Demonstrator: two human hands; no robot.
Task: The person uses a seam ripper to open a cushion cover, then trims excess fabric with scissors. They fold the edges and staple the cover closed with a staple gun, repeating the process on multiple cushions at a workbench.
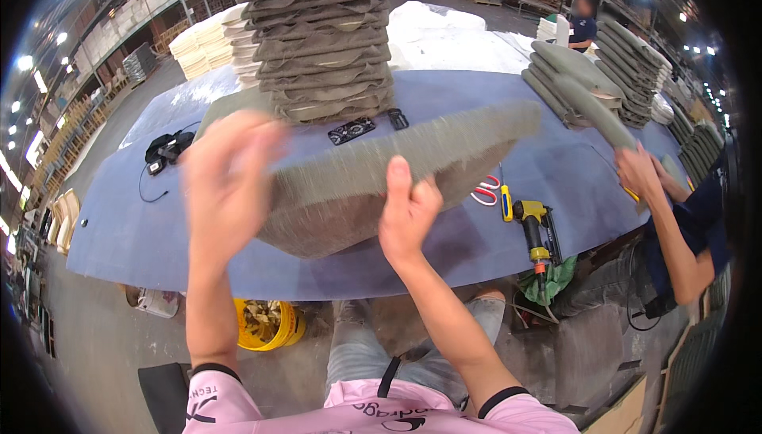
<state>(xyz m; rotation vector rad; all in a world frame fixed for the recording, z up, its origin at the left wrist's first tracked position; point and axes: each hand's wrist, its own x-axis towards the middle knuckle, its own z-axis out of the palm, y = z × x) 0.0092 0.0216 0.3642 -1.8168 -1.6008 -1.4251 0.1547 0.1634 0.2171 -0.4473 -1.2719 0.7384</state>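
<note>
A grey-green upholstered seat cushion [429,144] is held tilted up on its edge above the blue-covered table, its side facing me. My right hand [409,212] grips its near side, thumb on top and fingers curled against the fabric. My left hand [234,172] is at the cushion's left end, smeared by motion, so its fingers cannot be made out. Behind the cushion rises a tall stack of similar grey-green cushions [321,45]. A dark patterned phone-like object [352,131] and a small black item [398,119] lie between stack and cushion.
Right of the cushion lie red-handled scissors [486,191], a yellow screwdriver [506,202] and a yellow-black staple gun [536,231] with a hose. A co-worker's hands [637,170] hold another cushion at right. A yellow bucket [294,329] stands below the table [119,227]. Black cabled gear [168,150] lies left.
</note>
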